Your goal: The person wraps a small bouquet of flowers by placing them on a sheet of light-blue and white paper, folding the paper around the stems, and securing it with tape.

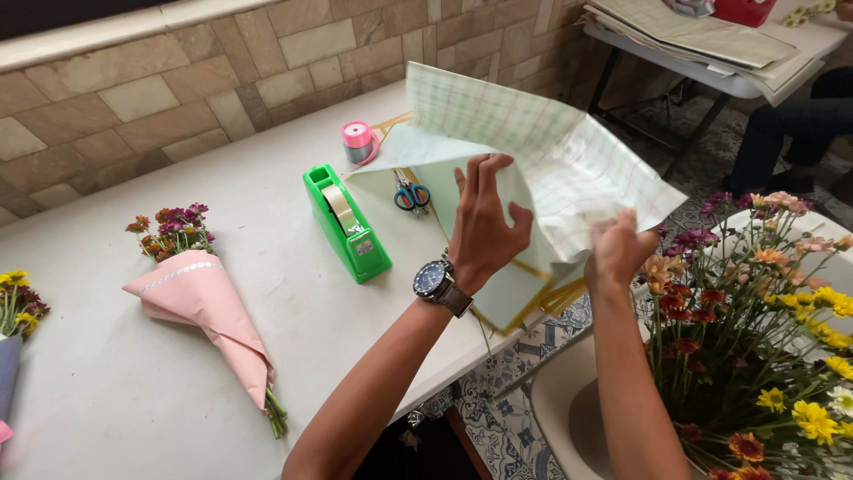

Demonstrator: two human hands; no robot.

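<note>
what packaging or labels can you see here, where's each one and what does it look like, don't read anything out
Wrapping paper sheet: pale green and white check, lifted over the table's right edge by left hand and right hand.
Pink paper cone: wrapped around a small bouquet, lying at table's left, with a white dotted band.
Label: small pale sticker on the near end of the green tape dispenser, mid-table.
Pink ribbon roll: round, behind the dispenser.

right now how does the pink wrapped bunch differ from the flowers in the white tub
The pink wrapped bunch lies flat on the white table; the flowers in the tub stand upright. The bunch is small and rolled in pink paper; the tub flowers are many, loose and unwrapped. Both hold mixed small blooms on green stems.
</note>
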